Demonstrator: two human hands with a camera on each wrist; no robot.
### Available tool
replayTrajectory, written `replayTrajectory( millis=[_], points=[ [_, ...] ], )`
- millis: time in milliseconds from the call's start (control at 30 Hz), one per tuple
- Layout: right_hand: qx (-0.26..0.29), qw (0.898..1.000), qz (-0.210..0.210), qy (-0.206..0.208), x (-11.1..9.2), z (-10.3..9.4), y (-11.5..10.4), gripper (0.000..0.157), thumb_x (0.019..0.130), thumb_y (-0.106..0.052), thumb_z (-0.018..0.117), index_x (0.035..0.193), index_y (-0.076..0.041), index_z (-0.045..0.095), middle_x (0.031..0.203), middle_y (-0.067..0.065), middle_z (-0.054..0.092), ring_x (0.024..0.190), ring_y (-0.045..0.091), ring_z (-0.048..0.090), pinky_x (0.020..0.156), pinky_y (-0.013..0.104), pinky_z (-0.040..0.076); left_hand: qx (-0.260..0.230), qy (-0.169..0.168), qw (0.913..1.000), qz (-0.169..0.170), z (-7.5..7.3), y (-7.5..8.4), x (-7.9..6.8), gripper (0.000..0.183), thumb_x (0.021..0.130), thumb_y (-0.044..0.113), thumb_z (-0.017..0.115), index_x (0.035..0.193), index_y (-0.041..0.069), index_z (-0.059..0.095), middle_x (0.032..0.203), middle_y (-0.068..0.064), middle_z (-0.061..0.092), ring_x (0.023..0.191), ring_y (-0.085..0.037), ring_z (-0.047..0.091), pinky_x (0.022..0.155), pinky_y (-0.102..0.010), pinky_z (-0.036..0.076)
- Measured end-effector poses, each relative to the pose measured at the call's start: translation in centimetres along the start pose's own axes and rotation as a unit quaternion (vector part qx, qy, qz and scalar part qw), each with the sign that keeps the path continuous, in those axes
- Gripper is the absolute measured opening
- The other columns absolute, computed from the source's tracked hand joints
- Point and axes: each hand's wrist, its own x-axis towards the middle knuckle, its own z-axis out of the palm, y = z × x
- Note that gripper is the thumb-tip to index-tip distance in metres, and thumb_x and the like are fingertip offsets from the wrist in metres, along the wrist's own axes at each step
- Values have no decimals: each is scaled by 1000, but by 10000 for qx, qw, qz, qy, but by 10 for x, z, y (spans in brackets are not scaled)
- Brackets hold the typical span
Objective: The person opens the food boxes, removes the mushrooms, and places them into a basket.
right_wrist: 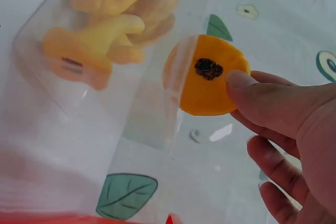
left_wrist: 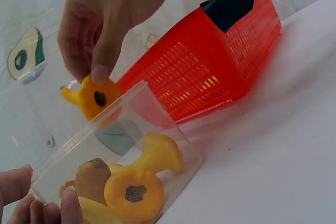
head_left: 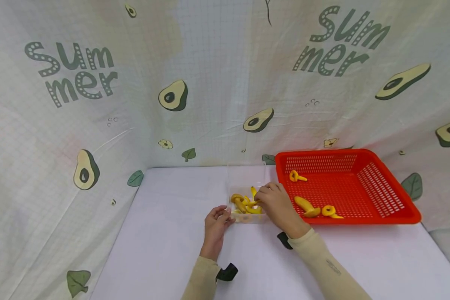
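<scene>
A clear plastic box [head_left: 247, 218] stands on the white table, its clear lid [head_left: 246, 173] raised at the back. Inside lie several yellow mushrooms [left_wrist: 134, 194] and a browner one [left_wrist: 93, 179]. My left hand [head_left: 215, 230] holds the box by its near left corner, thumb and fingers at the wall. Over the box's right side, my right hand [head_left: 276, 205] pinches a yellow mushroom [right_wrist: 210, 77] between thumb and fingers. This one has a round cap with a dark spot, and its curved stem shows in the left wrist view. Part of its cap appears through the clear plastic in the right wrist view.
A red perforated basket [head_left: 391, 221] stands right of the box. In it are a small yellow mushroom [head_left: 294, 176] at the back left, a larger yellow-brown one [head_left: 304, 204] and another small one [head_left: 328, 210] near the front. A printed cloth [head_left: 210, 133] hangs behind.
</scene>
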Motion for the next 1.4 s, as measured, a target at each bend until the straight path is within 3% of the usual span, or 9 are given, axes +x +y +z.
replayTrajectory(
  millis=[567,1400],
  points=[
    [427,9929,246,1078,-33,-34,25,28,72,2,94,92,-10,79,96,5,76,97,29,62,89,50,48,73,57,10000,13,2,2,0,33,101,1,70,128,-13,57,97,-7,57,78,-14,59,73,-25,64],
    [154,9839,762,1611,-84,-64,76,35,65,13,93,93,-3,79,95,13,76,96,36,60,85,56,43,132,66,9999,23,1,-1,1,35,101,1,70,129,-14,56,98,-7,58,78,-15,59,74,-25,64]
  ],
)
